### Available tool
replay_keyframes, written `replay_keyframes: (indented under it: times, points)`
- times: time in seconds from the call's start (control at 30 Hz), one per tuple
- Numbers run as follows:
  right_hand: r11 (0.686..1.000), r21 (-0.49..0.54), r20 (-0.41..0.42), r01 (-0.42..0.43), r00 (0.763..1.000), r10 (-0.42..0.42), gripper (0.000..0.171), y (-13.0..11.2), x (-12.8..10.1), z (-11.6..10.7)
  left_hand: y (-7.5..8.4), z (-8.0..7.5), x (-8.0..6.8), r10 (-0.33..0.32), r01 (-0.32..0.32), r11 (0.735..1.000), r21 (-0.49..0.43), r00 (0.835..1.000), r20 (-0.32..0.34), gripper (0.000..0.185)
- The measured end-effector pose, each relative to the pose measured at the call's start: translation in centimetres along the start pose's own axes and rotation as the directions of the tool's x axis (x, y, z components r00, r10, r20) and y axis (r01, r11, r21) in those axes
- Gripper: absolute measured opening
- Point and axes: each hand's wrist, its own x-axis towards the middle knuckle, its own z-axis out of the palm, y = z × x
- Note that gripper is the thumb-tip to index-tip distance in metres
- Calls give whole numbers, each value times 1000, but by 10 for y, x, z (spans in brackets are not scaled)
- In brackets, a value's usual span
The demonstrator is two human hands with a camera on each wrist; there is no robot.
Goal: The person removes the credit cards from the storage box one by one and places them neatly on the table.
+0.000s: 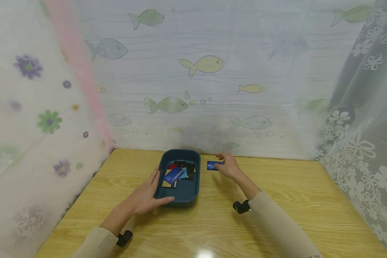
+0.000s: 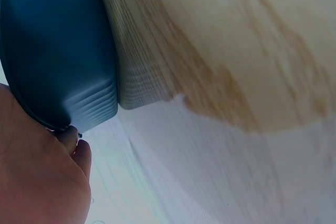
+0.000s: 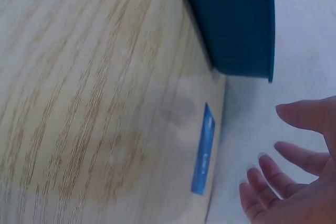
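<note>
**A:** Blue plastic card (image 1: 214,165) lies flat on our wooden table (image 1: 293,200), beside the dark blue plastic tray (image 1: 193,190). Right hand (image 1: 228,166) over it, fingers (image 3: 302,116) apart, no grip.

**B:** Left hand (image 1: 146,197) clasps the tray rim. We risk the card skidding into the back curtain.

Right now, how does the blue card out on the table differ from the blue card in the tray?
The lone blue card lies flat on the bare wooden table, right of the tray; the tray's blue card rests on a pile of other cards. The right hand is at the lone card with fingers spread; no hand touches the tray's card. Both are blue and rectangular.
</note>
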Motion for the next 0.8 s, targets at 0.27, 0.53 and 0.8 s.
replay_keyframes:
  times: [0.27,0.53,0.8]
  points:
    - [999,26,11,23,1000,-23,47,-11,-8,2,0,0,-1,-2,2,1000,-4,1000,2,126]
    - [998,34,25,50,998,-51,47,-23,-16,5,1,-1,0,-3,3,1000,-1,1000,-2,125]
    - [994,70,42,85,995,-88,49,-31,-19,11,1,-1,0,-3,3,1000,12,1000,-3,125]
